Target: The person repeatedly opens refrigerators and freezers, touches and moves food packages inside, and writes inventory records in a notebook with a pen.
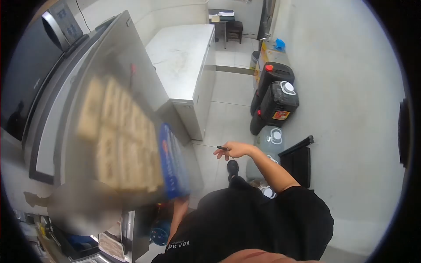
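Observation:
My right hand (237, 150) is held out over the floor, its fingers pinching a short black pen-like stick (222, 148). My left hand (180, 204) reaches up from below, its fingers mostly hidden, at the lower end of a large pack of cream-coloured blocks (127, 144). A blue wrapper with pale print (170, 160) runs along the pack's right side. The pack is smeared by motion, so its contents cannot be made out. Behind it is a tall steel-faced cabinet (144, 65).
A long white-topped chest (180, 52) stands ahead on the left. Along the right wall are black jerrycans (279, 101), clear jugs (268, 139) and a folded black object (299, 164). Tiled floor (228, 114) runs between. A blue container (160, 233) sits low beside my left arm.

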Available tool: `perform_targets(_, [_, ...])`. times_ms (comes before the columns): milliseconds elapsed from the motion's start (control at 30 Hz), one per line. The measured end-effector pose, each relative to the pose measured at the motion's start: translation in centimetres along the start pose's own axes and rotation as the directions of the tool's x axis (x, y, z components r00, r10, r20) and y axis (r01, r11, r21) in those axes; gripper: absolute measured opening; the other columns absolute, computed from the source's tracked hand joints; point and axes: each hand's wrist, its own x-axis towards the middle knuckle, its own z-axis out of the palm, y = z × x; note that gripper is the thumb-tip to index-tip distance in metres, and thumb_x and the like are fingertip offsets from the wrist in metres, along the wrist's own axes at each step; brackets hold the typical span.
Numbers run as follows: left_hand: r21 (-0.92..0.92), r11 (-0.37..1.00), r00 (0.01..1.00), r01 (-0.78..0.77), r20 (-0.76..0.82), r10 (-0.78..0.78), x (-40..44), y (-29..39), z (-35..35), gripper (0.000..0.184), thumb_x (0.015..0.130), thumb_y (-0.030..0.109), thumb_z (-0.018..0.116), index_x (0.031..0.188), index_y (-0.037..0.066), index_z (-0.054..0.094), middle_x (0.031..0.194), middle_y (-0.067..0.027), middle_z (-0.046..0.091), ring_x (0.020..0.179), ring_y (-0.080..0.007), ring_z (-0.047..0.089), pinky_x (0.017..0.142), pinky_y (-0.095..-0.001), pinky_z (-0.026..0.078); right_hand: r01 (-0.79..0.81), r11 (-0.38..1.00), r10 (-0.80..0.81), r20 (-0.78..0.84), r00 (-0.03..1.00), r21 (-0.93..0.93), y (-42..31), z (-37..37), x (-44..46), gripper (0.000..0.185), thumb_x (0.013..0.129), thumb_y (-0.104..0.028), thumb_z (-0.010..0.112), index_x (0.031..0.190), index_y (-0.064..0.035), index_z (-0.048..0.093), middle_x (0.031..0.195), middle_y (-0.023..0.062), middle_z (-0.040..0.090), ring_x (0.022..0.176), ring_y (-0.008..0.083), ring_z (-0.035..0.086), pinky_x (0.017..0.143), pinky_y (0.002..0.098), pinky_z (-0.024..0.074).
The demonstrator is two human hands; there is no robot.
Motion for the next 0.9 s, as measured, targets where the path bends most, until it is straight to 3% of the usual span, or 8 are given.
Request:
perform_targets(67, [0.06, 0.958, 0.953, 0.281, 0.098, -0.286, 0.7, 4.2, -3.6, 0.037, 0.074, 0.012, 0.062, 0.106, -0.006, 0.058, 0.086, -0.0162, 0.066, 0.079, -0.0289, 0.064, 0.075, -0.0388, 0.049, 0.039, 0.997, -0.042, -0.058, 0.997, -0.06, 0.0, -2.3, 2.2, 0.046, 0.089, -0.004, 0.041, 0.132, -0.0046, 0.058, 0.114, 0.0083, 0.069, 0.077, 0.0159, 0.065, 0.074, 0.0328, 0.0528])
perform_targets(133, [-0.222, 0.932, 0.947, 0.286, -0.08, -0.31, 0.8, 3.9, -4.8, 0.031, 0.072, 0.009, 0.062, 0.098, -0.008, 0.062, 0.08, -0.0102, 0.064, 0.072, -0.0214, 0.058, 0.07, -0.0371, 0.047, 0.059, 0.997, -0.061, -0.044, 0.997, -0.052, 0.2, -5.3, 3.3, 0.042, 0.094, -0.007, 0.042, 0.133, -0.0033, 0.056, 0.111, 0.0088, 0.069, 0.077, 0.0167, 0.065, 0.079, 0.0336, 0.0519])
perform_targets(233, [-0.163, 0.898, 0.895, 0.408, -0.122, -0.429, 4.3, -2.4, -5.7, 0.024, 0.074, 0.005, 0.06, 0.094, -0.008, 0.065, 0.084, -0.0072, 0.066, 0.075, -0.0196, 0.061, 0.072, -0.0357, 0.049, 0.106, 0.993, -0.108, -0.04, 0.993, -0.043, 1.5, -11.6, 5.0, 0.036, 0.099, -0.023, 0.046, 0.125, -0.0012, 0.061, 0.109, 0.0094, 0.069, 0.078, 0.0185, 0.064, 0.078, 0.0353, 0.0519])
perform_targets(333, [-0.138, 0.841, 0.83, 0.523, -0.143, -0.539, 6.3, -1.0, -2.4, 0.023, 0.077, 0.008, 0.06, 0.094, -0.007, 0.066, 0.085, -0.009, 0.067, 0.076, -0.0196, 0.062, 0.072, -0.0352, 0.049, 0.078, 0.985, -0.103, -0.158, 0.982, -0.156, 3.4, -19.6, 6.3, 0.056, 0.1, -0.049, 0.044, 0.111, 0.0016, 0.065, 0.102, 0.0118, 0.069, 0.078, 0.0208, 0.064, 0.078, 0.0369, 0.0514])
perform_targets(400, [-0.111, 0.832, 0.822, 0.544, -0.125, -0.555, 9.0, 1.6, 1.3, 0.023, 0.079, 0.009, 0.061, 0.095, -0.006, 0.067, 0.085, -0.0103, 0.068, 0.077, -0.0196, 0.063, 0.073, -0.0348, 0.049, 0.017, 0.999, -0.003, -0.365, 0.931, 0.036, 3.6, -24.4, 6.9, 0.077, 0.097, -0.067, 0.032, 0.099, 0.0013, 0.066, 0.096, 0.0157, 0.068, 0.08, 0.0219, 0.065, 0.078, 0.0376, 0.0507])
perform_targets(633, [0.005, 0.962, 0.962, 0.272, -0.033, -0.272, 28.1, 20.4, 12.9, 0.023, 0.086, 0.015, 0.063, 0.097, -0.004, 0.069, 0.087, -0.0146, 0.07, 0.079, -0.0196, 0.066, 0.074, -0.0336, 0.05, -0.083, 0.997, 0.083, -0.123, 0.989, 0.004, 1.1, -45.1, 9.9, 0.085, 0.094, -0.073, 0.024, 0.091, 0.0002, 0.068, 0.063, 0.0094, 0.063, 0.061, 0.0211, 0.064, 0.064, 0.0347, 0.0519])
perform_targets(833, [0.107, 0.992, 0.988, 0.065, -0.145, -0.049, 46.8, 42.5, 18.3, 0.03, 0.093, 0.025, 0.063, 0.105, -0.001, 0.068, 0.088, -0.0151, 0.07, 0.082, -0.0237, 0.068, 0.076, -0.0342, 0.052, 0.1, 0.993, -0.066, -0.435, 0.898, 0.057, 4.0, -65.2, 15.6, 0.071, 0.095, -0.065, 0.043, 0.084, -0.0002, 0.071, 0.061, 0.0078, 0.063, 0.055, 0.0181, 0.061, 0.058, 0.0305, 0.0511])
perform_targets(900, [-0.036, 0.99, 0.985, -0.135, -0.114, 0.13, 54.7, 47.7, 21.5, 0.025, 0.095, 0.021, 0.06, 0.107, -0.001, 0.067, 0.093, -0.0158, 0.07, 0.088, -0.0234, 0.068, 0.079, -0.0338, 0.052, 0.269, 0.962, -0.172, -0.675, 0.718, 0.041, 8.6, -72.6, 17.1, 0.047, 0.089, -0.05, 0.066, 0.085, -0.0037, 0.073, 0.069, 0.0074, 0.067, 0.056, 0.0152, 0.061, 0.058, 0.029, 0.0506])
